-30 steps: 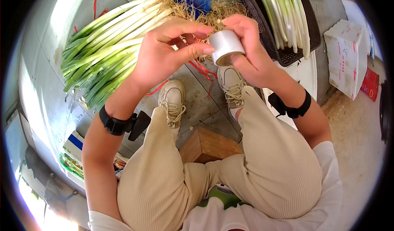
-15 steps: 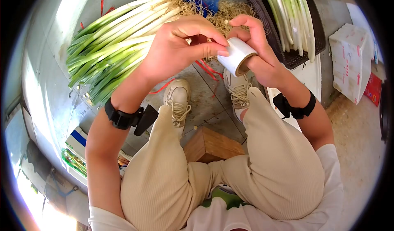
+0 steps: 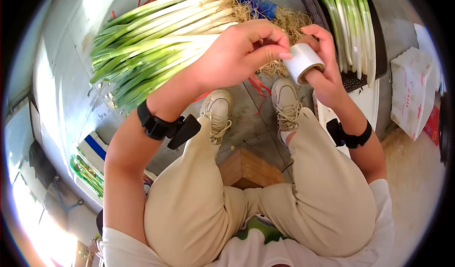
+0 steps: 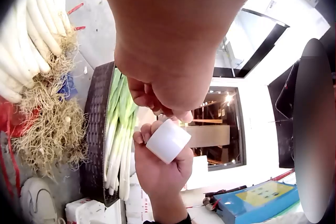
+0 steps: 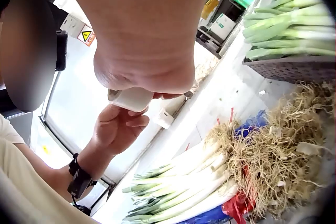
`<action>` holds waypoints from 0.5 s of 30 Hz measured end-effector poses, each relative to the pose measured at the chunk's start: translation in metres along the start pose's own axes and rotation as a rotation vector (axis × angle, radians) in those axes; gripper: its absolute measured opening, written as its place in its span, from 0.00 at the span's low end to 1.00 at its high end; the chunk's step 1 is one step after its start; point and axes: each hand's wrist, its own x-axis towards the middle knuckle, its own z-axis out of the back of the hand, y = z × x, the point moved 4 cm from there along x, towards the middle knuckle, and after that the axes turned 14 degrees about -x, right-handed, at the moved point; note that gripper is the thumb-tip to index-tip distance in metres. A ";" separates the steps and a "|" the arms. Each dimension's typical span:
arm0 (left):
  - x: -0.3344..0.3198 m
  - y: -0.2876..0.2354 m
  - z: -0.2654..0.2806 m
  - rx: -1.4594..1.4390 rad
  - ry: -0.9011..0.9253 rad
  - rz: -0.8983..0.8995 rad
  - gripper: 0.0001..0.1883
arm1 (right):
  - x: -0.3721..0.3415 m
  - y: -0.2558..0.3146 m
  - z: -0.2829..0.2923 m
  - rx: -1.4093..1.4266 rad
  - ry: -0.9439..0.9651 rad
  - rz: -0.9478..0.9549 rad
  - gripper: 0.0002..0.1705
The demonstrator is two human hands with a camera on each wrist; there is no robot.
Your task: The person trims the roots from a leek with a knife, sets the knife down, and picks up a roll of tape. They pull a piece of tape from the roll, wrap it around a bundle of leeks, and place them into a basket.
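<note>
A roll of white tape (image 3: 304, 62) is up in front of the knees, between both hands. My right hand (image 3: 327, 70) holds it from the right side, with a finger pushed into its core. From the left, my left hand (image 3: 246, 53) has thumb and forefinger curled in at the roll's near edge. In the left wrist view the white outer face of the tape roll (image 4: 168, 141) shows beside the left fingertips. The right wrist view has the tape roll (image 5: 131, 99) just above the left hand (image 5: 114, 129), partly hidden by the right palm.
Leeks (image 3: 161, 44) with roots lie on the tiled floor beyond the hands, near red ties. A dark woven basket (image 3: 353, 83) of leeks stands at right, a white box (image 3: 412, 94) past it. A wooden block (image 3: 253, 170) sits between the legs.
Between the earlier frames and now, the roll turns in the right hand, showing more of its core. The left fingertips stay at its edge. The whole head view has shifted, moving everything rightward.
</note>
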 end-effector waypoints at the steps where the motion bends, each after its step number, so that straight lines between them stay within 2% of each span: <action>1: -0.001 -0.001 0.000 -0.030 0.000 0.043 0.06 | 0.000 0.001 0.001 0.024 -0.023 -0.022 0.39; 4: 0.000 0.003 0.002 -0.190 -0.026 0.052 0.06 | 0.001 -0.005 0.007 0.176 -0.022 -0.047 0.39; 6: -0.001 0.000 0.006 -0.220 -0.044 0.075 0.07 | 0.003 -0.011 0.008 0.344 -0.100 -0.240 0.41; 7: 0.000 0.000 0.008 -0.250 -0.061 0.098 0.07 | 0.003 -0.012 0.009 0.338 -0.103 -0.241 0.41; 9: 0.001 0.003 0.012 -0.270 -0.089 0.069 0.08 | 0.004 -0.008 0.007 0.309 0.010 -0.124 0.44; 15: 0.003 0.003 0.023 -0.280 -0.084 0.020 0.08 | 0.004 -0.009 0.006 0.138 0.158 -0.163 0.46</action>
